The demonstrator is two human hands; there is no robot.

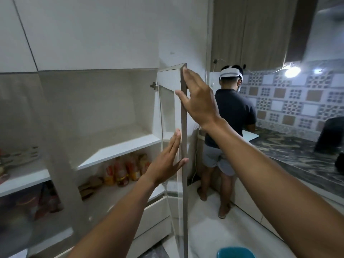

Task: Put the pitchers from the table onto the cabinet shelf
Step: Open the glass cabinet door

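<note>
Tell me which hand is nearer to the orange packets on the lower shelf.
Left. The left hand lies flat against the glass door low down, just right of and slightly above the orange packets. The right hand is up at the door's top edge, farther away.

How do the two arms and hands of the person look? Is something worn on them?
Both forearms are bare up to the picture's edge: no sleeves show. The left hand and the right hand wear no gloves, and no watch, bracelet or ring is visible.
</note>
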